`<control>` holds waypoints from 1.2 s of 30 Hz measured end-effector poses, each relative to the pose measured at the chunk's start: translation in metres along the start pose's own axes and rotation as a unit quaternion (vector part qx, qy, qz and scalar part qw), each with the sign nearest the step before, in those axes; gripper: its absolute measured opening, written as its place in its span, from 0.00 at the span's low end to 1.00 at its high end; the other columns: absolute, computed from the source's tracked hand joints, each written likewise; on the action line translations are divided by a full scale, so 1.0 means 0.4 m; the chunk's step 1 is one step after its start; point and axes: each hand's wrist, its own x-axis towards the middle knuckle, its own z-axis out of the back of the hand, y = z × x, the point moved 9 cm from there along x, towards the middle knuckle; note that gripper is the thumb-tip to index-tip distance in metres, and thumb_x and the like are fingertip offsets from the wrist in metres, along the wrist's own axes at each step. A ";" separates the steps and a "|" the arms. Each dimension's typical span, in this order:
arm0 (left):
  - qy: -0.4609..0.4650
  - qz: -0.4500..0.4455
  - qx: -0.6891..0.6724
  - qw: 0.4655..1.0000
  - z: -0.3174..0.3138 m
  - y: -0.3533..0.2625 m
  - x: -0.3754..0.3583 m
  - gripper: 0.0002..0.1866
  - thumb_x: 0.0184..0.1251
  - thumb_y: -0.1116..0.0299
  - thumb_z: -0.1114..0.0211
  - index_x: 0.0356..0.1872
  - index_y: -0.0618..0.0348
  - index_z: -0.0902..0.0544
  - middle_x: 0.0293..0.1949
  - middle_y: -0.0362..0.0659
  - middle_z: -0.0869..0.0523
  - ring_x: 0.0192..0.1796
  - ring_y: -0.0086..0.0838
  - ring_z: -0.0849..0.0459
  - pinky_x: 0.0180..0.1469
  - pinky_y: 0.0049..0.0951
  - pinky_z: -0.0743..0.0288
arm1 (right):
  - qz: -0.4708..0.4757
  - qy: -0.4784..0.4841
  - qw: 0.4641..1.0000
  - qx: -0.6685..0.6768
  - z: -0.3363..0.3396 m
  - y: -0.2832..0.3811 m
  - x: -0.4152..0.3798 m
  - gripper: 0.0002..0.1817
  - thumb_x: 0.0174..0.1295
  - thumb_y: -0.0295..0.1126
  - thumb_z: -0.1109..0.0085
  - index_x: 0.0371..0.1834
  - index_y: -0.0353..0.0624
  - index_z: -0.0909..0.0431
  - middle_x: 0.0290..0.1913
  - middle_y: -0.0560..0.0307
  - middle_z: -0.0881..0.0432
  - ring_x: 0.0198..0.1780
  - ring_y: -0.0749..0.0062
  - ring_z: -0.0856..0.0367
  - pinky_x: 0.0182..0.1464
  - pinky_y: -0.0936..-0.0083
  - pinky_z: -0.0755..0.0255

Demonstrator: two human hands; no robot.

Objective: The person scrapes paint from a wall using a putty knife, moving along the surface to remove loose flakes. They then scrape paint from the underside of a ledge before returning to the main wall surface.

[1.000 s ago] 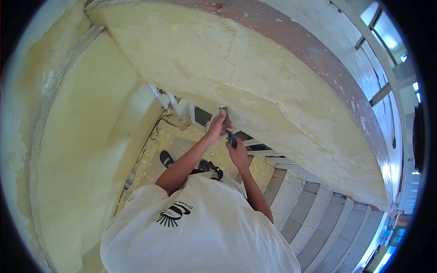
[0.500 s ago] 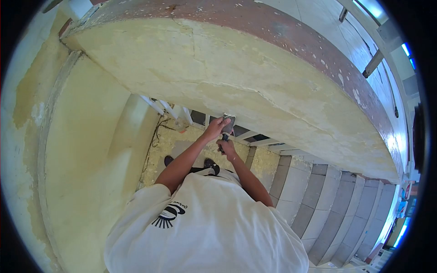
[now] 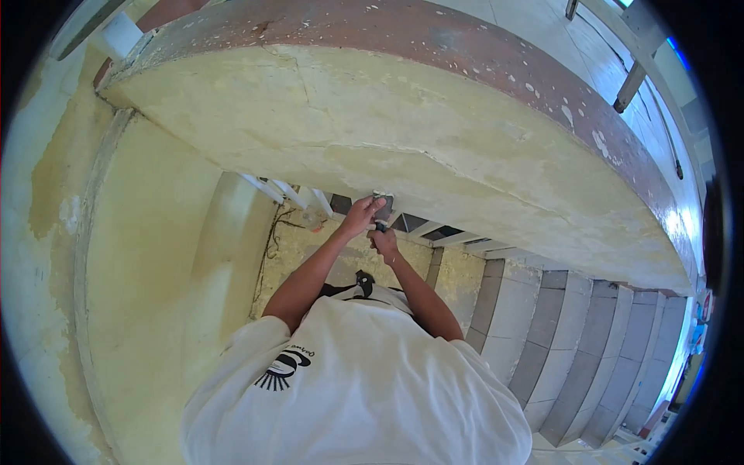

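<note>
Grey-bladed scraper [image 3: 385, 211], right fingers [image 3: 377, 239] closed round handle [image 3: 380, 226], left fingers [image 3: 377, 204] against blade [image 3: 387, 206].

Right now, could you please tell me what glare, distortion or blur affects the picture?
Head view: wide-angle distortion seems to bow the painted ledge and staircase, with black corners; glare whitens the ledge's right end; the flat-bladed tool looks small and soft, its edge unclear.

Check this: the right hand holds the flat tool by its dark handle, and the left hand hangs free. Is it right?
The left hand is not free: the head view shows it on the tool's blade. The right hand does hold the dark handle.
</note>
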 end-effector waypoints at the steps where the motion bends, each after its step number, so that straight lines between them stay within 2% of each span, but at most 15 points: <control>1: 0.008 0.025 -0.039 0.999 -0.007 0.000 -0.011 0.28 0.66 0.44 0.48 0.47 0.63 0.26 0.38 0.46 0.15 0.40 0.29 0.15 0.39 0.26 0.20 | -0.031 0.009 0.999 0.004 -0.010 -0.036 -0.011 0.10 0.43 0.35 0.39 0.18 0.41 0.27 0.16 0.58 0.26 0.15 0.75 0.27 0.14 0.77 0.40; 3: 0.011 0.026 -0.024 0.999 -0.006 0.004 -0.017 0.28 0.66 0.45 0.48 0.48 0.63 0.27 0.38 0.46 0.16 0.40 0.30 0.15 0.39 0.27 0.20 | -0.077 0.025 0.997 0.012 -0.022 -0.053 -0.017 0.11 0.41 0.35 0.39 0.19 0.38 0.26 0.16 0.57 0.26 0.16 0.74 0.27 0.16 0.76 0.37; 7: 0.014 -0.011 -0.055 0.998 -0.008 -0.071 -0.005 0.28 0.66 0.46 0.46 0.48 0.65 0.26 0.37 0.46 0.16 0.40 0.30 0.15 0.39 0.28 0.19 | 0.035 -0.007 0.999 0.011 -0.005 0.041 0.006 0.12 0.41 0.36 0.40 0.18 0.38 0.26 0.15 0.56 0.26 0.16 0.73 0.28 0.16 0.75 0.37; 8: 0.013 -0.018 -0.070 0.997 -0.012 -0.101 -0.022 0.28 0.66 0.46 0.46 0.48 0.65 0.26 0.37 0.45 0.16 0.39 0.30 0.15 0.38 0.28 0.19 | 0.016 0.000 1.000 0.014 -0.011 0.026 -0.001 0.12 0.41 0.36 0.40 0.18 0.38 0.26 0.15 0.56 0.26 0.16 0.73 0.28 0.17 0.75 0.36; 9: 0.001 -0.011 -0.076 0.997 -0.008 -0.106 -0.029 0.26 0.64 0.49 0.42 0.46 0.67 0.25 0.33 0.44 0.17 0.36 0.29 0.14 0.35 0.26 0.20 | 0.000 0.008 1.000 0.017 -0.021 0.011 -0.008 0.12 0.41 0.36 0.40 0.18 0.37 0.26 0.15 0.56 0.26 0.16 0.73 0.28 0.17 0.75 0.36; 11: -0.012 0.011 -0.058 0.998 -0.001 -0.080 -0.031 0.26 0.63 0.48 0.42 0.43 0.67 0.24 0.31 0.43 0.16 0.34 0.27 0.15 0.35 0.24 0.21 | -0.032 0.014 0.999 0.003 -0.026 0.008 -0.012 0.12 0.41 0.35 0.40 0.17 0.37 0.26 0.15 0.55 0.26 0.16 0.73 0.27 0.18 0.74 0.35; 15: -0.087 0.007 0.097 0.991 0.050 -0.088 -0.022 0.27 0.63 0.46 0.42 0.35 0.67 0.20 0.26 0.43 0.16 0.28 0.21 0.17 0.31 0.21 0.24 | 0.052 -0.019 0.998 0.029 -0.006 0.102 -0.056 0.09 0.42 0.33 0.42 0.17 0.39 0.27 0.14 0.58 0.28 0.13 0.74 0.29 0.13 0.77 0.39; 17: -0.083 -0.030 0.025 0.996 0.022 -0.199 -0.056 0.27 0.62 0.45 0.42 0.31 0.66 0.19 0.26 0.43 0.15 0.25 0.19 0.20 0.28 0.20 0.26 | 0.105 -0.044 0.993 0.028 0.006 0.150 -0.043 0.08 0.42 0.33 0.43 0.17 0.39 0.27 0.14 0.58 0.28 0.12 0.73 0.29 0.13 0.78 0.39; 18: -0.083 -0.053 -0.010 0.995 0.014 -0.244 -0.068 0.27 0.62 0.45 0.42 0.29 0.66 0.19 0.26 0.42 0.15 0.24 0.18 0.22 0.27 0.20 0.27 | 0.088 -0.031 0.995 0.028 -0.004 0.133 -0.051 0.08 0.42 0.33 0.43 0.17 0.39 0.27 0.14 0.58 0.28 0.12 0.74 0.29 0.13 0.77 0.39; 19: -0.095 -0.028 0.013 0.995 0.019 -0.224 -0.075 0.27 0.61 0.44 0.41 0.28 0.66 0.19 0.26 0.42 0.15 0.23 0.18 0.23 0.26 0.20 0.27 | 0.076 -0.018 0.996 0.030 -0.013 0.126 -0.057 0.08 0.42 0.33 0.43 0.17 0.39 0.27 0.14 0.59 0.28 0.12 0.74 0.29 0.13 0.77 0.39; 21: -0.080 -0.013 0.016 0.997 0.016 -0.199 -0.074 0.27 0.61 0.44 0.40 0.27 0.65 0.19 0.26 0.42 0.15 0.23 0.18 0.23 0.27 0.20 0.27 | 0.036 0.007 0.999 0.026 -0.025 0.119 -0.076 0.08 0.42 0.32 0.43 0.16 0.40 0.28 0.13 0.59 0.28 0.12 0.75 0.30 0.13 0.76 0.41; 24: -0.084 -0.033 0.046 0.995 0.013 -0.237 -0.056 0.27 0.60 0.44 0.40 0.28 0.64 0.18 0.26 0.41 0.16 0.24 0.17 0.22 0.27 0.19 0.27 | 0.107 -0.006 0.994 0.022 0.004 0.183 -0.095 0.08 0.42 0.32 0.42 0.14 0.41 0.29 0.12 0.59 0.29 0.12 0.76 0.30 0.13 0.77 0.41; 29: -0.085 0.000 -0.001 0.996 -0.008 -0.194 -0.069 0.27 0.60 0.44 0.40 0.29 0.65 0.18 0.20 0.37 0.21 0.20 0.17 0.26 0.25 0.19 0.30 | 0.109 -0.007 0.992 0.061 0.002 0.134 -0.080 0.10 0.43 0.31 0.44 0.10 0.40 0.30 0.10 0.59 0.30 0.11 0.74 0.30 0.14 0.77 0.39; 32: -0.102 -0.061 0.069 0.990 -0.009 -0.271 -0.071 0.27 0.61 0.44 0.40 0.30 0.64 0.18 0.22 0.39 0.19 0.22 0.18 0.23 0.25 0.18 0.29 | 0.144 -0.031 0.988 0.051 0.035 0.193 -0.095 0.11 0.43 0.31 0.44 0.09 0.39 0.30 0.10 0.59 0.30 0.10 0.74 0.31 0.14 0.76 0.39; 36: -0.056 -0.010 0.021 0.998 -0.007 -0.177 -0.035 0.26 0.61 0.45 0.41 0.34 0.65 0.19 0.26 0.43 0.15 0.26 0.20 0.18 0.28 0.18 0.25 | 0.102 -0.031 0.991 0.083 0.020 0.130 -0.115 0.12 0.43 0.31 0.44 0.08 0.38 0.30 0.09 0.58 0.30 0.10 0.74 0.31 0.14 0.76 0.39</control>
